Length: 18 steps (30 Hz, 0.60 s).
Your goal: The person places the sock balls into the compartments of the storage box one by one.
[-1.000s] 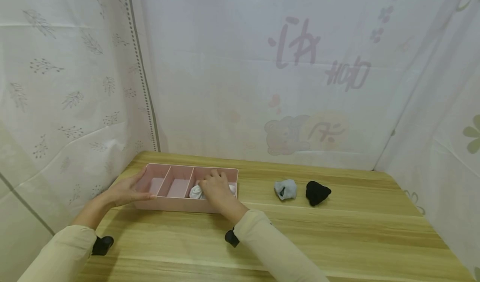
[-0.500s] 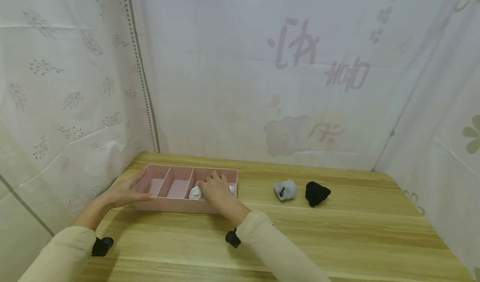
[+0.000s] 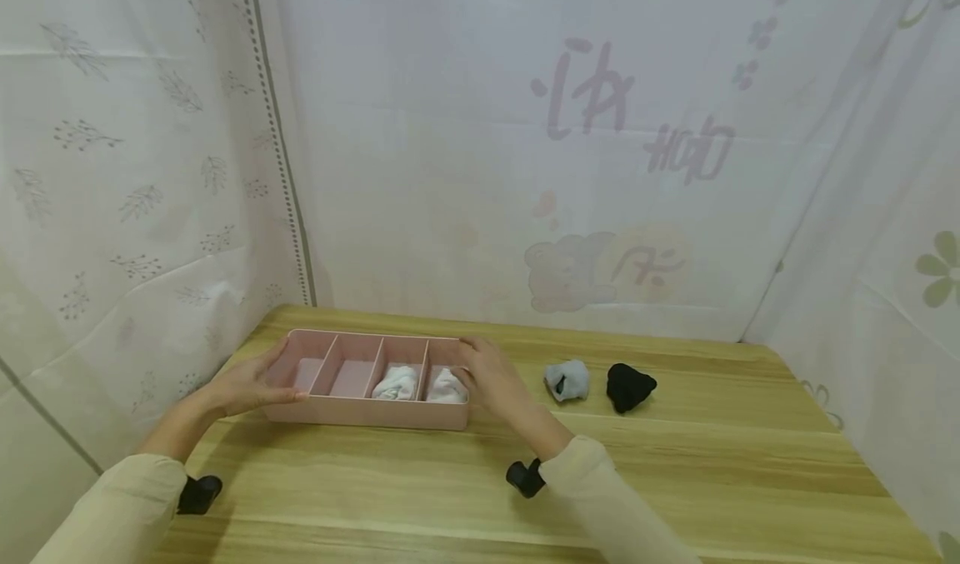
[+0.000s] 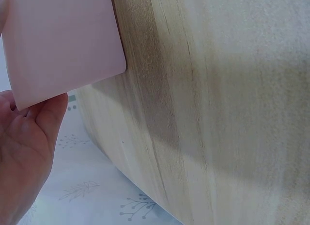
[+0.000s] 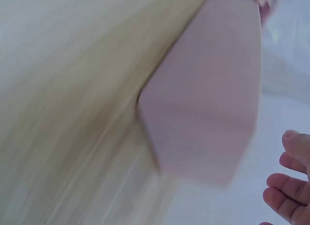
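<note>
At the left end of the pink box (image 3: pixel 367 414), the left hand (image 3: pixel 251 387) grips it; by its right end, the right hand (image 3: pixel 491 381) is spread loosely. A white bundle (image 3: pixel 396 383) sits in the box's 3rd compartment from the left, another white bundle (image 3: pixel 447 387) in its 4th. Right of the box lie a grey bundle (image 3: pixel 573 379) and, farther out, a black bundle (image 3: pixel 630 387).

1. Over the tabletop (image 3: pixel 712 472), a hand could pass between the right hand (image 3: pixel 495 381) and the grey bundle (image 3: pixel 567 379).
2. The gap from grey to black bundle (image 3: pixel 630 386) is narrow.
3. The pink box's (image 3: pixel 367 412) two left compartments are reachable from above, between dividers (image 3: pixel 327 366).
4. The left hand (image 3: pixel 243 387) blocks its left end.
5. White bundles (image 3: pixel 397 383) obstruct both right compartments.
</note>
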Available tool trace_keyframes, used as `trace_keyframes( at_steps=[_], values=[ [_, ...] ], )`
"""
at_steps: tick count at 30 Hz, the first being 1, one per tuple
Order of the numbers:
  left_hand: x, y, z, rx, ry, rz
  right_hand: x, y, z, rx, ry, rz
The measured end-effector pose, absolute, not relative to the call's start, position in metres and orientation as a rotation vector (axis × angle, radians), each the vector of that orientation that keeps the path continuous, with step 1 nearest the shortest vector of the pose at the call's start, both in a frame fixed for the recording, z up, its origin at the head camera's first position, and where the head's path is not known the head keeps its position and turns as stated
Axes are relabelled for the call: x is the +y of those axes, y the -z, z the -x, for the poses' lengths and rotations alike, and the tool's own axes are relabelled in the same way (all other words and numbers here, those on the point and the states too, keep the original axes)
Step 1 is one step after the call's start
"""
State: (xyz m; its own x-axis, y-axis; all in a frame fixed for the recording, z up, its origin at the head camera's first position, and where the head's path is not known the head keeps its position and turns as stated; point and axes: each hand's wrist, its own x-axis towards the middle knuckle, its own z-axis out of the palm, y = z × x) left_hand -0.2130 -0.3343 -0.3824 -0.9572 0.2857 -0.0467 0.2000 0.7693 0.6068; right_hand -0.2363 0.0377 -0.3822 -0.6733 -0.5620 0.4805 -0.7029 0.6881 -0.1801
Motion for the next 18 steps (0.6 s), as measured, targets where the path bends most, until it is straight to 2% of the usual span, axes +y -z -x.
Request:
trace_keyframes(
  at_steps=[10, 18],
  values=[
    [-0.336, 0.383, 0.215, 2.824, -0.939, -0.382, 0.128, 0.39, 0.238, -2.657, -0.56, -0.693],
    [-0.336, 0.384, 0.215, 2.825, -0.943, -0.394, 0.167, 0.402, 0.234, -2.826, -0.457, -0.627]
  ],
)
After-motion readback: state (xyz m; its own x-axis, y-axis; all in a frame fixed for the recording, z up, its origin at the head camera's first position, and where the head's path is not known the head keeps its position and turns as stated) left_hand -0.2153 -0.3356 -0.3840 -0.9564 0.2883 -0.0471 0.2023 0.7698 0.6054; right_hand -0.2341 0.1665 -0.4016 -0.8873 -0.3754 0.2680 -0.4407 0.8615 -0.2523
